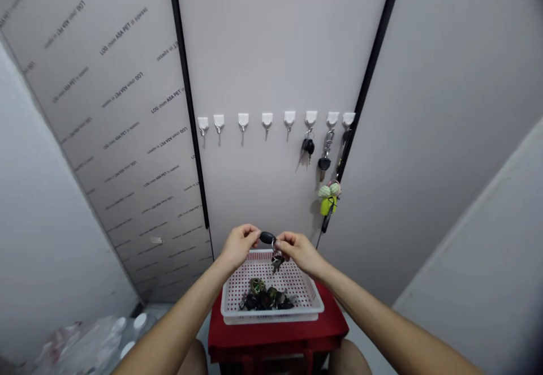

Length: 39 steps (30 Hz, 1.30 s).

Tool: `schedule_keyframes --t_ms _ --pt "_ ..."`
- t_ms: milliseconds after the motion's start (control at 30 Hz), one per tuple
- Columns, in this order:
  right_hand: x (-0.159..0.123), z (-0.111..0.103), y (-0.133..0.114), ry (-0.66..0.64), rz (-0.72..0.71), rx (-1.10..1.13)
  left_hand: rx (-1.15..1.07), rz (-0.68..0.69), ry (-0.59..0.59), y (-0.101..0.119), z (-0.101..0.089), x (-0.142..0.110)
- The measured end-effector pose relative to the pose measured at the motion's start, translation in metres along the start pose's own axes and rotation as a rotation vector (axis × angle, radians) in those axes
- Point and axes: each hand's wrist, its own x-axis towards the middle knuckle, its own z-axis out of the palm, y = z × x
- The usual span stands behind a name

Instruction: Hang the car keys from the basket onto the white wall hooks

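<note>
Above the white plastic basket, my left hand pinches one end of a dark oval key fob. At its other end, my right hand has its fingers closed on the key ring. Several small keys dangle from that ring below the fingers. A dark pile of keys and key chains lies in the front part of the basket, one with a round green-and-gold piece.
A row of white adhesive hooks runs across the panel. Black keys, a chained key and a key bunch with a yellow-green tag hang at the right. The basket stands on a red stool. Plastic bottles are at lower left.
</note>
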Motion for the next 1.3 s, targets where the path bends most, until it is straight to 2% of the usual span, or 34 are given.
schedule_keyframes --t_ms 100,200,367,467,600,733,833,1000,1133,1200,1300 --pt "0.005 -0.011 -0.013 0.042 0.059 0.094 0.013 0.048 0.036 0.007 -0.005 0.003" --pt "0.01 -0.022 -0.028 0.096 0.061 0.168 0.046 0.086 0.045 0.012 -0.007 0.005" --pt "0.021 -0.033 -0.062 0.148 -0.061 0.169 0.129 0.202 0.013 0.026 0.002 0.012" --pt "0.031 -0.037 -0.087 0.195 -0.153 0.16 0.193 0.291 -0.005 0.044 0.012 0.02" --pt "0.05 -0.044 -0.12 0.282 -0.25 0.184 0.256 0.41 0.04 0.073 0.022 0.033" --pt "0.075 -0.055 -0.145 0.374 -0.291 0.214 0.3 0.41 0.119 0.097 0.024 0.046" --pt "0.095 -0.064 -0.158 0.453 -0.313 0.203 0.318 0.383 0.14 0.104 0.022 0.051" --pt "0.119 -0.072 -0.166 0.592 -0.233 0.072 0.352 0.342 0.137 0.098 0.018 0.046" --pt "0.125 -0.07 -0.161 0.595 -0.179 -0.006 0.363 0.24 0.106 0.084 0.014 0.042" --pt "0.121 -0.067 -0.151 0.593 -0.189 -0.05 0.36 0.168 0.049 0.067 0.013 0.04" --pt "0.102 -0.055 -0.12 0.619 -0.308 -0.239 0.359 0.068 -0.071 0.024 0.015 0.03"
